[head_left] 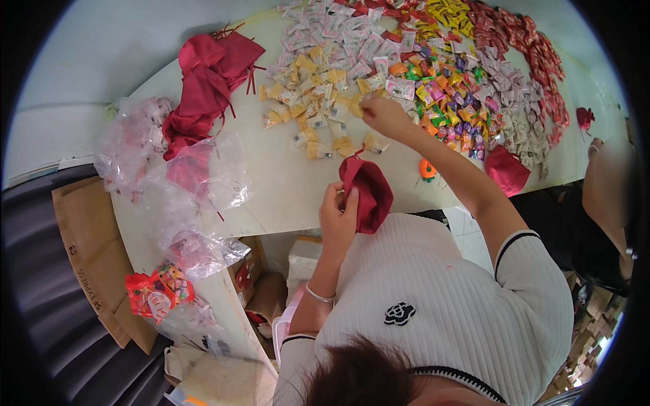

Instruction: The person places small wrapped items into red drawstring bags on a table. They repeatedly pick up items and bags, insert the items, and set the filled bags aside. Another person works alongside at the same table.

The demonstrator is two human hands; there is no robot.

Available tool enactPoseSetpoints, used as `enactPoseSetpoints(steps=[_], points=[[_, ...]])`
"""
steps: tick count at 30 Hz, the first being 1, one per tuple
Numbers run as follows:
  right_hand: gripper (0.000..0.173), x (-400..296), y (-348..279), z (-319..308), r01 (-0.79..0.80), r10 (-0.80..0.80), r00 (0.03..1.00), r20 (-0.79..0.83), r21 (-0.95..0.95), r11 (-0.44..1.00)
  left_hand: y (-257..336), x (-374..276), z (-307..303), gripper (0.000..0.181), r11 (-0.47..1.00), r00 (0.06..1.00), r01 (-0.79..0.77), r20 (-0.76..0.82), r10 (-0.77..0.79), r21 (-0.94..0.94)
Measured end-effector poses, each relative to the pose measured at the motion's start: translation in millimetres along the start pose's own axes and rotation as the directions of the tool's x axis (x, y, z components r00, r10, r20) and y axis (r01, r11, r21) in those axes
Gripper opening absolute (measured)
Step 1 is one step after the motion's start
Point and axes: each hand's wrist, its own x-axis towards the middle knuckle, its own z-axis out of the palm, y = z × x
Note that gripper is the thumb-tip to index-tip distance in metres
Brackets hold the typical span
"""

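My left hand (337,210) grips the near-left rim of a dark red cloth drawstring pouch (373,200). The pouch's mouth gapes, and a red cord sticks up from its far side. Over the table, my right hand (383,115) is bent with its fingertips at a yellow wrapped packet (357,106). Whether the fingers have closed on that packet is hidden. Around it lie several loose yellow-and-white packets (307,99). Just right of the hand is a heap of multicoloured wrapped sweets (452,104).
Pale packets (350,35) and red packets (546,61) cover the table's far side. Red pouches (208,81) are piled at left beside clear plastic bags (132,147). An orange carrot-shaped item (427,170) and another red pouch (507,170) lie rightward. Another person's arm (607,188) shows at right.
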Motion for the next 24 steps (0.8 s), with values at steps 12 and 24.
enactPoseSetpoints(steps=[12, 24], points=[[0.023, -152, -20, -70, -0.430, 0.242, 0.842, 0.483, 0.328, 0.841, 29, 15, 91, 0.022, 0.516, 0.766, -0.635, 0.557, 0.322, 0.575], [0.031, -255, 73, -52, -0.696, 0.758, 0.471, 0.452, 0.718, 0.005, -37, -7, 202, 0.018, 0.840, 0.659, -0.501, 0.720, 0.216, 0.208]])
